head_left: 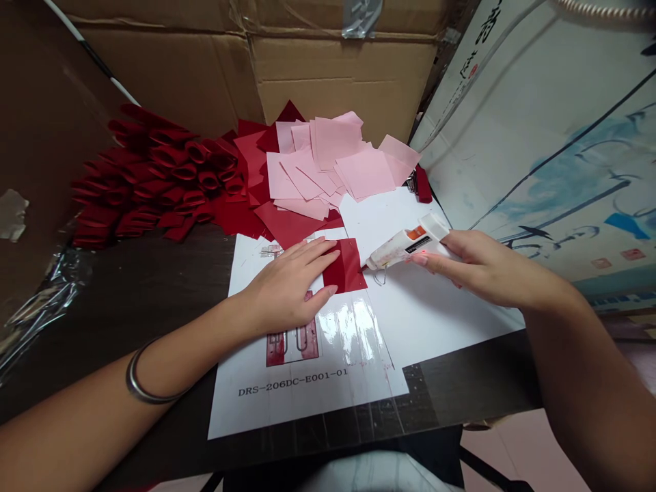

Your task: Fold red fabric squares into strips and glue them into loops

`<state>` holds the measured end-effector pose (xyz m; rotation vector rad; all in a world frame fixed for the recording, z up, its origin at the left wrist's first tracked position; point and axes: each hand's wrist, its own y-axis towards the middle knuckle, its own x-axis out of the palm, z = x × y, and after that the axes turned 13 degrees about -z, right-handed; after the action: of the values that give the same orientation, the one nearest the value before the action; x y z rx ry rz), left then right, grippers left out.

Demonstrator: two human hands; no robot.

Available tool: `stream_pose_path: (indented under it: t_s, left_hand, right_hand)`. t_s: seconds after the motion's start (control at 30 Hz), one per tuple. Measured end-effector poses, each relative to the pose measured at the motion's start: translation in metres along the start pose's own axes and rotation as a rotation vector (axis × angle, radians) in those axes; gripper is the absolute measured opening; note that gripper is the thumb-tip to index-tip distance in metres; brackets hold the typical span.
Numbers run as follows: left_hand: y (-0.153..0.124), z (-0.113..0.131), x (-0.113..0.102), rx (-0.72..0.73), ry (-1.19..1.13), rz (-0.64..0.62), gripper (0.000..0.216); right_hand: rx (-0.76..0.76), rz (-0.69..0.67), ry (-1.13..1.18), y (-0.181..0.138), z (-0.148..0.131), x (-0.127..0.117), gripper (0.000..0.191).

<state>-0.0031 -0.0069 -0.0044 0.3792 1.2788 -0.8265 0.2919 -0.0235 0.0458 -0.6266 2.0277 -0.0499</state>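
My left hand (292, 283) lies flat, fingers stretched out, its fingertips pressing the left side of a dark red paper piece (348, 266). That piece rests on a printed white sheet (312, 410) covered with shiny clear film. From the right, my right hand (474, 263) is wrapped round a white hot glue gun (410, 242) with an orange patch on its side. The gun's nozzle points left and is at the right edge of the red piece. Part of the printed drawing is hidden under my left hand.
Rolled dark red pieces (169, 171) are heaped at the back left. Pink paper squares (328, 160) lie over red sheets (292, 222) at the back. A cardboard wall (343, 89) stands behind, and a painted white panel (553, 150) rises on the right. Plain white paper (441, 328) lies under the gun.
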Motion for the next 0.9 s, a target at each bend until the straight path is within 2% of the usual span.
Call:
stream_pose_path:
  t_s: [0.23,0.43,0.63,0.9]
  left_hand:
    - [0.0,0.0,0.001,0.001,-0.004,0.011,0.057]
    - [0.0,0.0,0.001,0.004,0.003,0.008,0.057]
    - [0.0,0.0,0.001,0.007,0.002,0.014,0.057]
    - [0.0,0.001,0.0,0.0,-0.012,0.009,0.056]
  right_hand:
    - [-0.017,0.008,0.106,0.002,-0.004,0.001,0.039]
    - [0.001,0.126,0.043,0.005,-0.004,0.005,0.04]
    - [-0.04,0.12,0.036,0.007,-0.006,0.008,0.036]
    - [-0.006,0.151,0.001,0.013,-0.004,0.014,0.037]
